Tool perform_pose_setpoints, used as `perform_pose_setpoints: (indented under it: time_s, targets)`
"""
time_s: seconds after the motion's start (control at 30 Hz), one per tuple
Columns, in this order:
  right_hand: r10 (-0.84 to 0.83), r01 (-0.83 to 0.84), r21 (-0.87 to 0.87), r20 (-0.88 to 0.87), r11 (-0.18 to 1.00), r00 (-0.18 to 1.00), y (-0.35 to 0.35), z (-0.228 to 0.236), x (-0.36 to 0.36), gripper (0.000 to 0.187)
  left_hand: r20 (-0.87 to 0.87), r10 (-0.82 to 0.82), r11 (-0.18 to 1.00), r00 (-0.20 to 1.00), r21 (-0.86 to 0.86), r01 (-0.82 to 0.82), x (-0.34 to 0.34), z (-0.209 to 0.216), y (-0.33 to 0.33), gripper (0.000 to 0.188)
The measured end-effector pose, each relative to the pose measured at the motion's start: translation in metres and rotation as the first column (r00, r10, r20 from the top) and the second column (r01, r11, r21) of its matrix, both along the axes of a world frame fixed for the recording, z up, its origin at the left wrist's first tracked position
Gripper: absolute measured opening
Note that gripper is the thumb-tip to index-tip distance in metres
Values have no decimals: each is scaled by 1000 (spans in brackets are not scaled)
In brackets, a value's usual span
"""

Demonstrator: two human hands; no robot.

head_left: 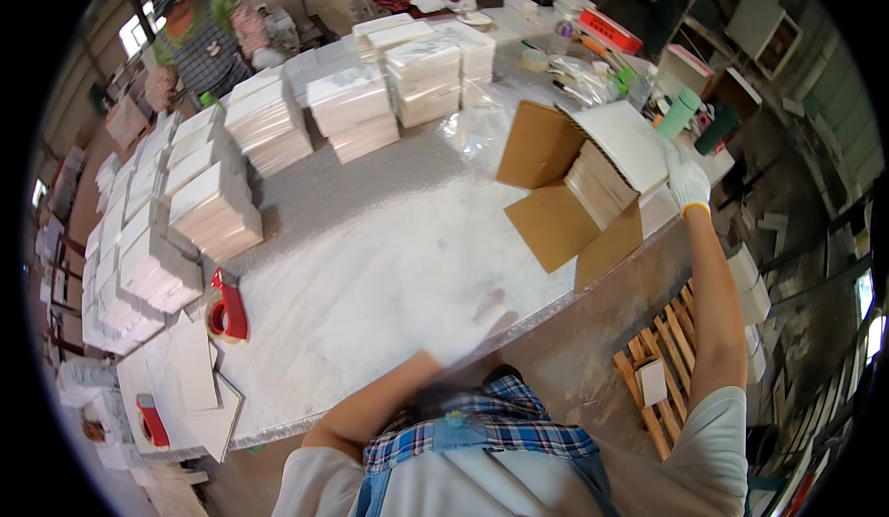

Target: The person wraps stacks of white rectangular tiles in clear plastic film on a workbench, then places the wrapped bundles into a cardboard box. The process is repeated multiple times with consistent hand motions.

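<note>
My right hand [687, 182], in a white glove with a yellow cuff edge, reaches to the right end of a carton with its fingers stretched out along it. The carton [622, 142] lies on the table with a white outer face up and its brown flaps [553, 225] spread toward the middle. Inside its mouth a pale stack of thin slabs [597, 182] partly shows. Low over the table's near edge is my left hand [468, 330], also white-gloved, apart from the carton. Motion smears it, so its fingers cannot be made out.
Plastic-wrapped stacks of white slabs [352, 105] line the table's far and left sides. Red tape dispensers [227, 308] and loose flat sheets [193, 369] lie at left. Green bottles [681, 112] stand behind the carton. Two co-workers stand beyond; a wooden pallet [662, 359] is at lower right.
</note>
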State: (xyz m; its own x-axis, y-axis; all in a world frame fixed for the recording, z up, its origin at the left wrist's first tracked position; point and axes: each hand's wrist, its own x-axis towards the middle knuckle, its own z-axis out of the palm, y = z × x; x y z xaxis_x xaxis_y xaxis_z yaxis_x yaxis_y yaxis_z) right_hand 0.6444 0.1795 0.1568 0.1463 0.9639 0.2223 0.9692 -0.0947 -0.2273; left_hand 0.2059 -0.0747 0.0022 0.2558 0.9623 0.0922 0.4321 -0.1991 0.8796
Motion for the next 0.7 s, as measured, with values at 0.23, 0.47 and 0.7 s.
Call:
perform_pose_setpoints:
  time_s: [0.23,0.47,0.7]
  targets:
    - [-14,25,138,-85,990,996,-15,7,-35,69,-461,17,977,887,196,83,-61,30,-87,61]
    - [249,-115,421,-280,900,927,-111,33,-163,51,-523,68,896,850,406,178,-59,3,-92,69]
    - [327,-563,643,459,519,826,-190,53,-279,42,-527,76,908,846,387,160,-62,-6,-95,67]
